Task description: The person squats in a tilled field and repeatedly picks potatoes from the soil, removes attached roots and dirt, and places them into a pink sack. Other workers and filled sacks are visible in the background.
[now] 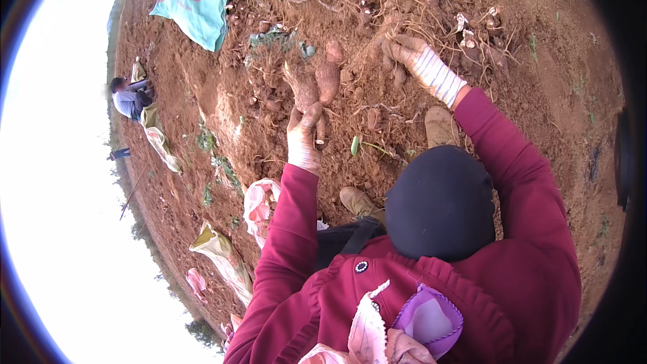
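Observation:
My left hand (305, 136), in a soiled striped knit glove, is closed on a brown tuberous root (303, 90) that tapers to a pale tip. A shorter root piece with a cut end hangs below the fingers. Against it, just above, lies a thick reddish-brown tuber (328, 81). My right hand (412, 55), gloved alike, pinches thin stringy roots between thumb and fingers. Small tubers (399, 77) sit right under that hand; whether they hang from those roots I cannot tell. More tubers with cut white ends (467, 40) and tangled roots lie to its right.
A green woven sack (215, 7) lies at the upper left. An open pink sack (258, 202) stands beside my left forearm. Further off are pale sacks (222, 253) and a seated person (131, 98). My shoes (442, 126) rest on loose red soil near a green pod-like piece (355, 145).

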{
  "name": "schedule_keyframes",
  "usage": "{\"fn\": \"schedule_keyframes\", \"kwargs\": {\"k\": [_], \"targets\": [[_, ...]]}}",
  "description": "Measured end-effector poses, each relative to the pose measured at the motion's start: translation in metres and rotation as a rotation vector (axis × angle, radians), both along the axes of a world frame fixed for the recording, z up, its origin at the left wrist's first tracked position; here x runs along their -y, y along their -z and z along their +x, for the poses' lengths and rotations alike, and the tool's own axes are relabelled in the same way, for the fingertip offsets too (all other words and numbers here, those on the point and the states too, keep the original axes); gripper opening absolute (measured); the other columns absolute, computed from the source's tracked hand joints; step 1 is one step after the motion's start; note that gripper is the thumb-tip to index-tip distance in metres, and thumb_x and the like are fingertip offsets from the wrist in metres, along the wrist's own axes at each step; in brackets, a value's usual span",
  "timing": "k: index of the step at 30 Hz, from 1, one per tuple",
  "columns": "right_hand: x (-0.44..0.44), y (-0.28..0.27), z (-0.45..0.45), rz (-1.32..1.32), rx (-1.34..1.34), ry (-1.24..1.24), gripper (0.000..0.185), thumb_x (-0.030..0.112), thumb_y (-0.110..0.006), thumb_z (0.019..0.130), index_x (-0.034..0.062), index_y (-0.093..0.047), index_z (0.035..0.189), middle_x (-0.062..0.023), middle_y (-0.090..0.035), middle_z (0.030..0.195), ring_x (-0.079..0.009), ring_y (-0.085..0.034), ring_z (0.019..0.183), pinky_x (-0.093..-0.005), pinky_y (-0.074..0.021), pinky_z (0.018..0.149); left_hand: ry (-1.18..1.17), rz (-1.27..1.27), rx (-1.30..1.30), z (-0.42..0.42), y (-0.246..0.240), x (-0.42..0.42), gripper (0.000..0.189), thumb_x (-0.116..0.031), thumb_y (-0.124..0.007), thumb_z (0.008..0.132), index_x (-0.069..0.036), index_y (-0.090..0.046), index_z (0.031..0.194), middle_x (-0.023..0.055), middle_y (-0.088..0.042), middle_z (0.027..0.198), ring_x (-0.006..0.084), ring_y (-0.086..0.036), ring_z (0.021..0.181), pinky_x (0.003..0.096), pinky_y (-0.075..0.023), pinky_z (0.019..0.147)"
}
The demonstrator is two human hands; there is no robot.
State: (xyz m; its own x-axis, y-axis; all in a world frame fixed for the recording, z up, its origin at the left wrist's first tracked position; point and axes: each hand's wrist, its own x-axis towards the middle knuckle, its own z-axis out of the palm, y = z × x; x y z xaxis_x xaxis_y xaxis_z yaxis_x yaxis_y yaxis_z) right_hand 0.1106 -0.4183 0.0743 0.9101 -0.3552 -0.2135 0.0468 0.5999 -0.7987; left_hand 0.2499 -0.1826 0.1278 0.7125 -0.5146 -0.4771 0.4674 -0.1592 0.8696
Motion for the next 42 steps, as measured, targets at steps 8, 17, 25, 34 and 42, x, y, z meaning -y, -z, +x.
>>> {"fn": "schedule_keyframes", "kwargs": {"k": [8,17,25,34,42], "targets": [[-0.061,0.035,0.044,-0.593,0.152,-0.445,0.042,0.039,-0.058,0.098,0.0010,-0.061,0.116,-0.0113,-0.068,0.096,-0.0201,-0.067,0.077,-0.0351,-0.0548,0.068,-0.003,-0.215,-0.280,-0.028,0.000,0.009,0.029,-0.033,-0.056,0.098,-0.010,-0.056,0.080,-0.0043,-0.040,0.052,0.0103,-0.046,0.057,0.0262,-0.0388,0.054],[0.020,0.073,0.013,-0.052,-0.043,-0.285,0.060,0.043,-0.056,0.098,-0.0032,-0.047,0.136,-0.0088,-0.068,0.092,-0.0186,-0.068,0.074,-0.0340,-0.0553,0.053,-0.074,-0.228,-0.299,-0.029,-0.011,-0.030,0.022,-0.029,-0.055,0.099,-0.008,-0.058,0.093,-0.0036,-0.040,0.052,0.0105,-0.042,0.055,0.0274,-0.0361,0.053],[-0.050,-0.031,0.034,-0.013,-0.052,-0.553,0.037,0.043,-0.060,0.096,0.0061,-0.055,0.097,0.0001,-0.053,0.066,-0.0138,-0.060,0.053,-0.0296,-0.0514,0.051,-0.034,-0.095,-0.187,-0.021,-0.034,-0.043,0.065,-0.019,-0.075,0.081,-0.002,-0.043,0.136,0.0076,-0.061,0.083,0.0148,-0.058,0.059,0.0285,-0.0475,0.050],[0.035,0.021,0.015,-0.412,-0.309,-0.134,0.033,0.039,-0.056,0.100,0.0057,-0.061,0.098,0.0064,-0.037,0.061,-0.0073,-0.035,0.047,-0.0241,-0.0372,0.044,-0.537,0.058,0.062,0.030,-0.072,-0.277,0.042,-0.018,-0.070,0.086,-0.002,-0.051,0.120,0.0027,-0.058,0.075,0.0121,-0.056,0.058,0.0272,-0.0445,0.050],[0.032,0.078,-0.131,-0.587,-0.939,-0.373,0.037,0.038,-0.057,0.096,0.0064,-0.064,0.114,0.0004,-0.054,0.073,-0.0159,-0.050,0.060,-0.0312,-0.0460,0.058,-0.927,0.597,-0.137,-0.007,0.095,-0.504,0.052,-0.024,-0.080,0.075,-0.001,-0.062,0.118,0.0054,-0.066,0.081,0.0166,-0.060,0.065,0.0321,-0.0487,0.061]]}}
